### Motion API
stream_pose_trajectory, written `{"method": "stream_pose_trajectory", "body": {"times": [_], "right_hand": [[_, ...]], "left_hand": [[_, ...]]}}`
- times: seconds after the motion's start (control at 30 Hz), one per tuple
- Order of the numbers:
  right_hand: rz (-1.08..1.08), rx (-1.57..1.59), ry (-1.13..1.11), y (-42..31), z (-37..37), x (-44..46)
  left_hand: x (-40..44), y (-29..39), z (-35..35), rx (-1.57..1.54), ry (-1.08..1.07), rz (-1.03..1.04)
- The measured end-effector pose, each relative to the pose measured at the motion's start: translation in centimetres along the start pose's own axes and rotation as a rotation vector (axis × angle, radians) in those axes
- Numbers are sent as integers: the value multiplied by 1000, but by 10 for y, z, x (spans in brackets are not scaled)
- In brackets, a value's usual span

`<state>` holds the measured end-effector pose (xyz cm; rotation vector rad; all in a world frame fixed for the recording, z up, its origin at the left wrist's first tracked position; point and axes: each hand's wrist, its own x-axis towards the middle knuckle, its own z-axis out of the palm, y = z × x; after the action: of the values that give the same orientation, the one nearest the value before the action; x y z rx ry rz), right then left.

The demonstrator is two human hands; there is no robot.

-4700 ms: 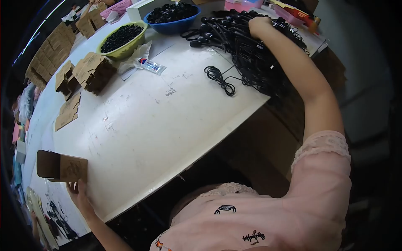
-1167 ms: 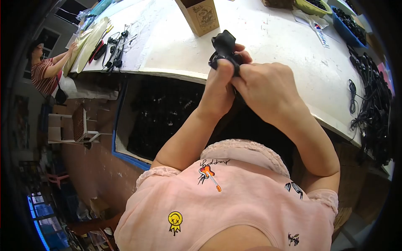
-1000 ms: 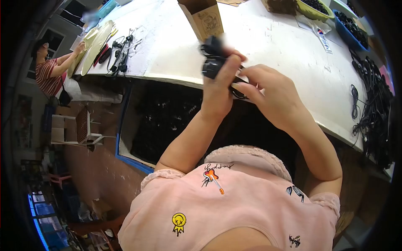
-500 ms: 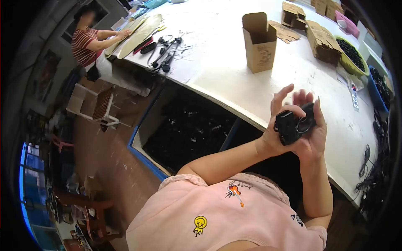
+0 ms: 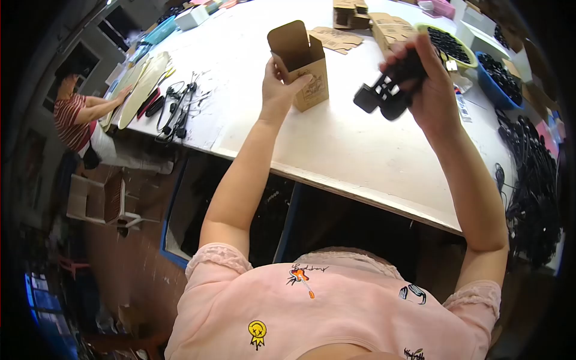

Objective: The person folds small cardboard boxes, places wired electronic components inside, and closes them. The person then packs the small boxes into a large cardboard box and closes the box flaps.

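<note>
Black device [image 5: 393,107], one, jointed, with a squarish end piece: gripped in my right hand [image 5: 441,96], raised over the table [image 5: 366,156], apart from the carton. Blur and fingers hide its upper part; I cannot tell its full shape.

Carton [image 5: 318,93], one, brown, printed: upright, top open, a tall flap standing at the back. My left hand [image 5: 276,99] grasps it, thumb on the near printed side, fingers round the other side.

Handling notes, my judgement: hold the carton by its walls with light pressure, enough to steady it without bowing the card. Keep the flap clear of the opening. Keep the device gathered in the palm so that its jointed parts do not swing, and bring the squarish end round slowly if it has to pass near the card edge.

Pose: left arm reaching forward, wrist bent toward the carton. Right elbow bent out to the side, forearm rising, palm turned inward, fingertips up around the device.

Surroundings: flattened card [image 5: 336,39] just behind the carton; stacked cartons [image 5: 390,30] beyond; yellow-green bowl [image 5: 471,62] and blue bowl [image 5: 495,95], both with black parts; heaped black cables [image 5: 537,162] at far right.
</note>
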<state>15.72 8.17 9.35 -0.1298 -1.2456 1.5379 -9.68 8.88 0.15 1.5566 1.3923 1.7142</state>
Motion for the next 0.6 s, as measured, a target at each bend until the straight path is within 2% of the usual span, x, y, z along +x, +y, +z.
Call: {"method": "stream_pose_trajectory", "body": {"times": [0.03, 0.1, 0.2, 0.27, 0.37, 0.43, 0.5, 0.6], "right_hand": [[-39, -109, -78, -7, 4, 6], [-110, -289, -144, -17, 11, 17], [-78, -222, -119, -22, 34, 27], [-42, -341, -126, -24, 39, 25], [-74, -739, -355, -15, 30, 18], [25, -912, -341, -5, 23, 9], [-190, -915, -229, 4, 22, 3], [-340, -1403, -302, -19, 26, -1]], "left_hand": [[0, 6, 3, -132, -91, -61], [-13, 23, 13, -167, -222, -16], [-42, 55, 25, -247, -440, -44], [-57, 66, 33, -306, -482, -77], [-69, 72, 37, -331, -505, -109], [-75, 71, 40, -298, -513, -124], [-76, 72, 40, -292, -506, -136], [-77, 71, 39, -257, -487, -139]]}}
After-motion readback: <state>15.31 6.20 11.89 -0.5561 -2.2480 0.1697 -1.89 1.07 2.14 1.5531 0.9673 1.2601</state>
